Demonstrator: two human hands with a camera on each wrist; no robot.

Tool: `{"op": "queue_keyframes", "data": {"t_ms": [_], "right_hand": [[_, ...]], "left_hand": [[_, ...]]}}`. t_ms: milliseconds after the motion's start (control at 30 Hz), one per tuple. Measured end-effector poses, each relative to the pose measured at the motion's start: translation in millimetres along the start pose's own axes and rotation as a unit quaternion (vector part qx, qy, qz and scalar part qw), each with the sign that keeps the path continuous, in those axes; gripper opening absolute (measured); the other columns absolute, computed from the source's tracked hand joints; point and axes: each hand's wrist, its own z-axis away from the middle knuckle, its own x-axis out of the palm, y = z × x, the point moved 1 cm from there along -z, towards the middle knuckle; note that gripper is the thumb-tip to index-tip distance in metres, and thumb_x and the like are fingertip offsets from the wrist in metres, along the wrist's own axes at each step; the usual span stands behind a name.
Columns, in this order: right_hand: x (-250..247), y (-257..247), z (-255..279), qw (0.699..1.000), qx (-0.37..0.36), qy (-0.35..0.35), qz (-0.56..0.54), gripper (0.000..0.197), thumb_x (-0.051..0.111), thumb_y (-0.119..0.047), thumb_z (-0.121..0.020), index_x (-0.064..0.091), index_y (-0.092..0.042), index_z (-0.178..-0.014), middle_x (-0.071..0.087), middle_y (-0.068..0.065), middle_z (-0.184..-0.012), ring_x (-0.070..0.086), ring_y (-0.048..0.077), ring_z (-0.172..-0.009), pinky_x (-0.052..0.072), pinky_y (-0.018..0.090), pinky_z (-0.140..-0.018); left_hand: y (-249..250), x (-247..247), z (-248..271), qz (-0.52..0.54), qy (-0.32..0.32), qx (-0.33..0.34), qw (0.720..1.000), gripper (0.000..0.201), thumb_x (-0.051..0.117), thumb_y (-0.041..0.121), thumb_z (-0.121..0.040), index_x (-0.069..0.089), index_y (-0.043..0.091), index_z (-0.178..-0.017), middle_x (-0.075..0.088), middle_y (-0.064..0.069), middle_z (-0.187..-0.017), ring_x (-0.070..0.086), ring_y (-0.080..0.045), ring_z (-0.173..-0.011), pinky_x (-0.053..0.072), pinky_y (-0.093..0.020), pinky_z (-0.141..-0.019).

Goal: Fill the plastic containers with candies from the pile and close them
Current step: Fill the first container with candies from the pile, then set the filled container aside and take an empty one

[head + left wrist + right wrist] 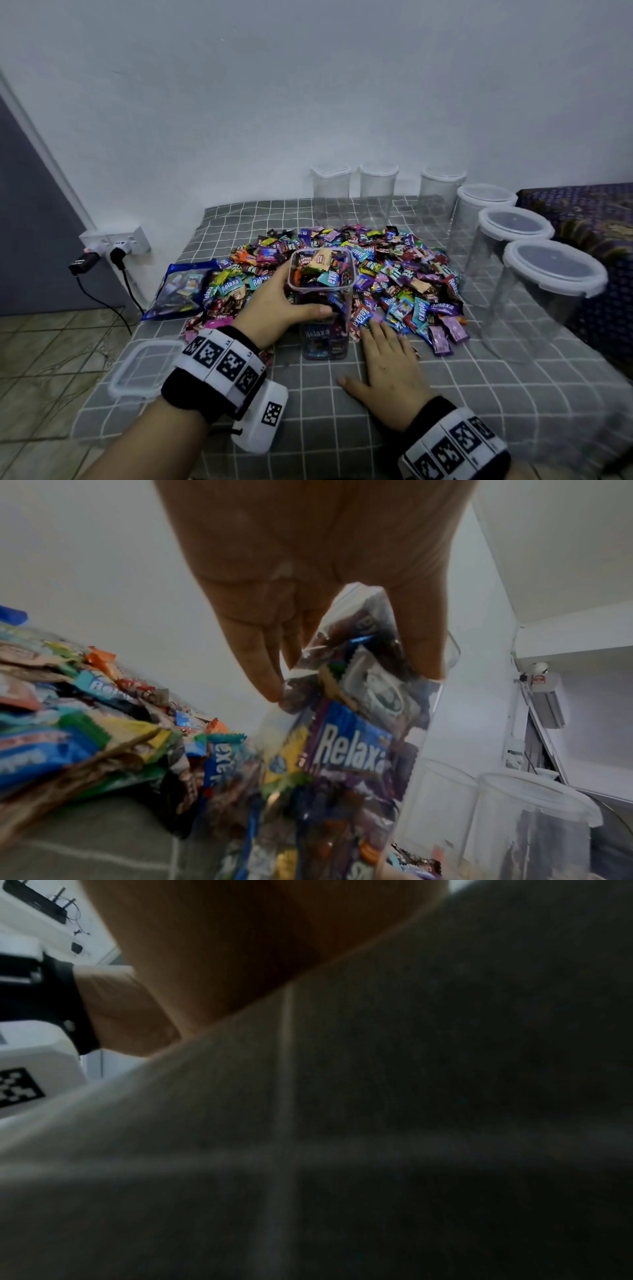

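While six jars are waiting empty, a brimming tub is being gripped by the left hand, its lid off; the right hand is being rested flat, holding nothing.

Clear glossy plastic is seen in the container; shiny foil-like wrappers cover the candies; matt woven cloth, perhaps cotton, is spread beneath.

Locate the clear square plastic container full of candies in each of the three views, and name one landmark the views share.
Head: the clear square plastic container stands centre frame, at the pile's near edge, gripped by the left hand.
Left wrist: it fills the lower middle, below the fingers.
Right wrist: not in view.
Shared landmark: the grey checked cloth, also at and.
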Motion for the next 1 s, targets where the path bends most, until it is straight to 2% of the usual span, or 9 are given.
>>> {"op": "queue_keyframes", "data": {"t_ms": [67,167,333,433,500,600,700,833,1000], "right_hand": [[3,1,-2,1.0,0.0,0.014,-0.011,0.118,-0.007,-0.075,-0.048,0.0,-0.017,-0.151,-0.008,0.004,-0.159,-0.009,0.02,-0.146,-0.005,0.037,-0.116],[6,1,-6,0.999,0.001,0.035,-0.011,0.114,-0.007,-0.074,-0.053,0.002,-0.016,-0.151,-0.005,0.004,-0.159,-0.007,0.019,-0.146,-0.005,0.037,-0.116],[10,0,-15,0.999,-0.007,0.049,0.001,0.109,-0.006,-0.07,-0.058,0.008,-0.014,-0.15,0.003,0.006,-0.159,-0.002,0.021,-0.146,-0.002,0.038,-0.117],[11,-1,-18,0.998,-0.011,0.055,0.0,0.108,-0.006,-0.07,-0.06,0.01,-0.013,-0.15,0.004,0.007,-0.159,-0.001,0.022,-0.146,-0.003,0.038,-0.117],[11,-2,-20,0.998,-0.013,0.056,-0.004,0.107,-0.006,-0.07,-0.061,0.009,-0.012,-0.15,0.004,0.008,-0.159,-0.001,0.023,-0.146,-0.004,0.038,-0.116],[12,-2,-21,0.998,-0.014,0.057,-0.001,0.104,-0.006,-0.071,-0.065,0.007,-0.012,-0.15,0.004,0.008,-0.159,-0.002,0.023,-0.146,-0.005,0.038,-0.116],[13,-1,-21,0.998,-0.012,0.061,0.003,0.1,-0.004,-0.071,-0.07,0.007,-0.013,-0.15,0.003,0.008,-0.159,-0.002,0.023,-0.146,-0.006,0.038,-0.116],[12,-2,-22,0.998,-0.005,0.059,-0.003,0.084,0.018,-0.067,-0.088,0.006,-0.012,-0.15,0.002,0.008,-0.159,-0.003,0.023,-0.146,-0.007,0.038,-0.115],[12,-2,-22,0.998,-0.004,0.063,-0.003,0.091,0.009,-0.069,-0.08,0.005,-0.012,-0.15,0.002,0.009,-0.158,-0.003,0.024,-0.146,-0.01,0.036,-0.112]], "left_hand": [[-1,-1,-3,0.003,0.012,-0.001,1.0,0.075,0.085,0.029,-0.058,0.044,0.034,-0.12,0.061,0.018,-0.109,0.057,0.003,-0.1,0.045,-0.02,-0.086],[0,-2,-6,0.015,0.012,-0.001,1.0,0.084,0.088,0.034,-0.049,0.049,0.027,-0.123,0.066,0.011,-0.109,0.063,-0.004,-0.099,0.05,-0.026,-0.088],[10,-20,-18,0.074,0.038,0.012,0.996,0.08,0.091,0.026,-0.042,0.057,0.017,-0.114,0.07,0.005,-0.102,0.067,-0.004,-0.09,0.053,-0.019,-0.075],[20,-38,-31,0.068,0.067,0.032,0.995,0.071,0.084,0.012,-0.054,0.054,0.008,-0.118,0.068,0.0,-0.105,0.067,-0.003,-0.089,0.054,-0.021,-0.076],[24,-52,-43,0.05,0.114,0.049,0.991,0.056,0.078,0.007,-0.066,0.055,0.011,-0.117,0.067,0.001,-0.106,0.066,-0.004,-0.089,0.053,-0.024,-0.078],[18,-73,-69,0.016,0.191,0.046,0.98,0.061,0.08,0.015,-0.069,0.053,0.01,-0.123,0.063,-0.001,-0.115,0.061,-0.014,-0.099,0.051,-0.029,-0.083],[2,-93,-97,-0.026,0.258,0.029,0.965,0.066,0.083,0.023,-0.066,0.053,0.009,-0.124,0.061,0.001,-0.116,0.059,-0.014,-0.102,0.051,-0.028,-0.084],[-18,-109,-127,-0.062,0.329,-0.011,0.942,0.075,0.084,0.031,-0.063,0.048,0.01,-0.126,0.06,-0.002,-0.124,0.057,-0.015,-0.108,0.046,-0.025,-0.092],[-35,-123,-155,-0.07,0.387,-0.077,0.916,0.086,0.082,0.041,-0.061,0.043,0.011,-0.131,0.056,-0.006,-0.132,0.054,-0.02,-0.119,0.043,-0.025,-0.096]]}}
